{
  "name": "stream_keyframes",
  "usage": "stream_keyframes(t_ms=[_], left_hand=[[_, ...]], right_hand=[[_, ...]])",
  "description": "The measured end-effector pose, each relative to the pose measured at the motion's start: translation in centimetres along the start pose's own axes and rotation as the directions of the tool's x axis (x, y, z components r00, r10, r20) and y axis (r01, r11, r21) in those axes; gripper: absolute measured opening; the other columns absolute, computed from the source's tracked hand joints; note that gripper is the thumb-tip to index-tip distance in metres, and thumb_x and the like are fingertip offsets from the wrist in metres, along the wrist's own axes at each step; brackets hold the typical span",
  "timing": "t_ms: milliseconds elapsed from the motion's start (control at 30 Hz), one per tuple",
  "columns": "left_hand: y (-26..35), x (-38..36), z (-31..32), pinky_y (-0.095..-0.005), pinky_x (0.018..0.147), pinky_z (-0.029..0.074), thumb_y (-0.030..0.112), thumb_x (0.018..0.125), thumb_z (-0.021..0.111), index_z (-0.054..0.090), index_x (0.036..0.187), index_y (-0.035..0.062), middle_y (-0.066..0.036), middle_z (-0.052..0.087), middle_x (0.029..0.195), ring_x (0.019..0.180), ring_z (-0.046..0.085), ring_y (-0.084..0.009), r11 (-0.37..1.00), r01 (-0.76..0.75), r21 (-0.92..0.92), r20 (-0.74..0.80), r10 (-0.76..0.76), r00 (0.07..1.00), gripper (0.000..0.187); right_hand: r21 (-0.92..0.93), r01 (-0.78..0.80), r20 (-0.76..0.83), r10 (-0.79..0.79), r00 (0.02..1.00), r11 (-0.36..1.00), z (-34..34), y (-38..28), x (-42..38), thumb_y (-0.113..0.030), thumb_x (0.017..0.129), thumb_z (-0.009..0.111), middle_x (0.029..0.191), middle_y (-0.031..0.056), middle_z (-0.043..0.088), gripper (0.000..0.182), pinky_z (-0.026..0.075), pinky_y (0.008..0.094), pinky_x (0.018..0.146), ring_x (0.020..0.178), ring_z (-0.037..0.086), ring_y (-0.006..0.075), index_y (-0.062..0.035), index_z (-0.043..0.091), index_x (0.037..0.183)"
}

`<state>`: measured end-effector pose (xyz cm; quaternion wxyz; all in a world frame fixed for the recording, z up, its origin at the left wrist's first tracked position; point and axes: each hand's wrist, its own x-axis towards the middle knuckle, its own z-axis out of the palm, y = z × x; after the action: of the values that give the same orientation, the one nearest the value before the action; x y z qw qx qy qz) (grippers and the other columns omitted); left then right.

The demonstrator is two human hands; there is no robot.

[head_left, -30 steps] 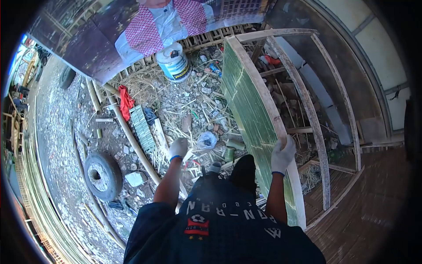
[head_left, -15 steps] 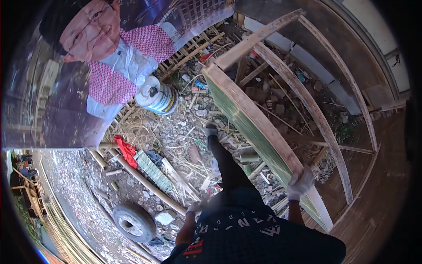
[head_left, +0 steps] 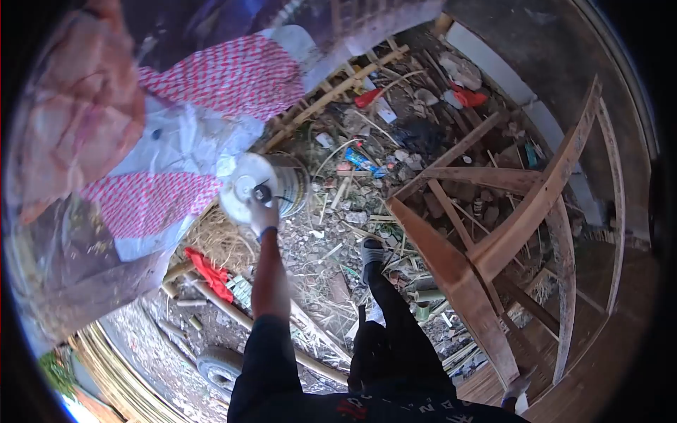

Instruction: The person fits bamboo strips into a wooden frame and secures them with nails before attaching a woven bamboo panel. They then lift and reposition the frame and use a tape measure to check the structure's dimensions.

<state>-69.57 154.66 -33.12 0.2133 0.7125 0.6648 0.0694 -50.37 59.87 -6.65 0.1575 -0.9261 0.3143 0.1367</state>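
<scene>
My left hand, in a pale glove, reaches out to the white lid of a paint bucket. Its fingers close round a small dark roundish object on the lid; its exact kind is not clear. At the lower right my gloved right hand grips the near end of a curved wooden frame. The frame stands tilted, with its brown boards and cross-pieces turned towards me. My fingers there are partly hidden by the wood.
Rubble, bamboo scraps and litter cover the ground around my foot. A tyre, a red cloth and a bamboo pole lie to the left. A printed banner hangs beside the bucket.
My left hand has gone from beside my body up to the bucket lid. The wooden frame has tilted and swung right, its green side no longer showing, with my right hand lower on it.
</scene>
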Motion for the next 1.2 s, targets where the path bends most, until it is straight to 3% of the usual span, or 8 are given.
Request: stream_keyframes(t_ms=[133, 167, 333, 500, 600, 833, 967, 1200], left_hand=[[-5.3, 8.7, 6.6, -0.0487, 0.115, 0.041, 0.049, 0.073, 0.089, 0.049, 0.149, 0.0006, -0.023, 0.061, 0.141, 0.131, 0.057, -0.0385, 0.976, -0.125, 0.178, 0.065, 0.115, 0.991, 0.098], [-7.2, 9.5, 8.0, -0.0431, 0.103, 0.051, 0.037, 0.073, 0.094, 0.054, 0.139, -0.0020, -0.016, 0.070, 0.124, 0.112, 0.066, -0.0301, 0.955, -0.085, -0.285, 0.095, 0.117, 0.989, 0.086], [-4.2, 5.0, 4.0, -0.0395, 0.079, 0.057, 0.021, 0.082, 0.086, 0.067, 0.104, -0.0052, -0.011, 0.072, 0.092, 0.081, 0.068, -0.0253, 0.983, -0.149, -0.112, 0.012, 0.151, 0.988, 0.039], [-6.6, 1.7, 4.2, -0.0345, 0.069, 0.054, 0.009, 0.098, 0.066, 0.056, 0.123, -0.0012, -0.003, 0.063, 0.101, 0.085, 0.057, -0.0153, 0.730, -0.070, -0.679, -0.023, 0.074, 0.997, 0.028], [-0.2, -3.5, 0.2, -0.0258, 0.057, 0.042, 0.020, 0.103, 0.056, 0.058, 0.132, 0.0042, -0.001, 0.056, 0.088, 0.066, 0.049, -0.0080, 0.586, 0.127, -0.800, 0.200, 0.060, 0.978, 0.032], [13.1, -21.0, -14.8, -0.0353, 0.094, 0.054, 0.034, 0.105, 0.054, 0.049, 0.146, 0.0057, -0.012, 0.066, 0.117, 0.105, 0.067, -0.0250, 0.442, 0.792, -0.421, 0.829, 0.542, 0.139, 0.051], [18.8, -25.3, -24.0, -0.0349, 0.094, 0.052, 0.042, 0.112, 0.043, 0.059, 0.138, 0.0005, -0.015, 0.068, 0.124, 0.111, 0.067, -0.0226, 0.644, -0.184, -0.743, 0.668, 0.733, -0.132, 0.051], [23.6, -28.4, -31.8, -0.0461, 0.079, 0.053, 0.045, 0.110, 0.047, 0.065, 0.113, -0.0020, -0.022, 0.072, 0.088, 0.086, 0.071, -0.0376, 0.700, -0.427, -0.573, 0.790, 0.611, -0.059, 0.051]], right_hand=[[-0.462, 0.334, -0.086, -0.416, 0.905, 0.822, 0.6, 6.1, 0.4, -0.004, 0.103, 0.044, 0.149, 0.0227, 0.056, 0.070, 0.053, 0.0401, 0.100, 0.121, 0.065, 0.0312, -0.0020, 0.016, 0.167], [-0.591, 0.345, -0.096, -0.488, 0.868, 0.729, 0.8, 5.7, -0.9, 0.001, 0.103, 0.042, 0.151, 0.0197, 0.057, 0.069, 0.055, 0.0362, 0.098, 0.119, 0.065, 0.0264, -0.0040, 0.018, 0.168], [0.364, -0.018, -0.378, 0.166, 0.911, 0.931, 4.0, -6.4, -6.1, -0.071, 0.102, 0.051, 0.056, -0.0020, 0.037, 0.075, 0.034, 0.0343, 0.044, 0.046, 0.037, 0.0105, 0.0006, 0.067, 0.084], [-0.143, 0.100, -0.511, -0.160, 0.845, 0.985, 5.5, -6.1, -5.4, -0.038, 0.109, 0.050, 0.121, 0.0323, 0.069, 0.051, 0.050, 0.0514, 0.097, 0.112, 0.066, 0.0445, 0.0089, 0.066, 0.123], [-0.188, 0.439, -0.601, -0.457, 0.656, 0.879, 9.2, -12.7, -11.6, -0.025, 0.105, 0.061, 0.132, 0.0223, 0.067, 0.039, 0.048, 0.0470, 0.108, 0.123, 0.063, 0.0386, 0.0025, 0.064, 0.132], [0.304, 0.866, -0.239, -0.847, 0.474, 0.398, 10.9, -38.7, -36.0, -0.006, 0.084, 0.075, 0.127, 0.0221, 0.064, 0.053, 0.049, 0.0477, 0.102, 0.121, 0.061, 0.0422, -0.0002, 0.059, 0.134], [0.693, 0.493, 0.226, -0.809, 0.543, 0.525, 7.9, -41.3, -42.7, -0.027, 0.097, 0.071, 0.147, 0.0238, 0.054, 0.065, 0.049, 0.0446, 0.110, 0.133, 0.058, 0.0391, -0.0017, 0.046, 0.150], [0.758, -0.245, 0.643, -0.629, 0.436, 0.604, 4.1, -36.7, -46.9, -0.053, 0.107, 0.052, 0.153, 0.0187, 0.048, 0.074, 0.051, 0.0443, 0.109, 0.136, 0.055, 0.0300, -0.0047, 0.035, 0.160]])
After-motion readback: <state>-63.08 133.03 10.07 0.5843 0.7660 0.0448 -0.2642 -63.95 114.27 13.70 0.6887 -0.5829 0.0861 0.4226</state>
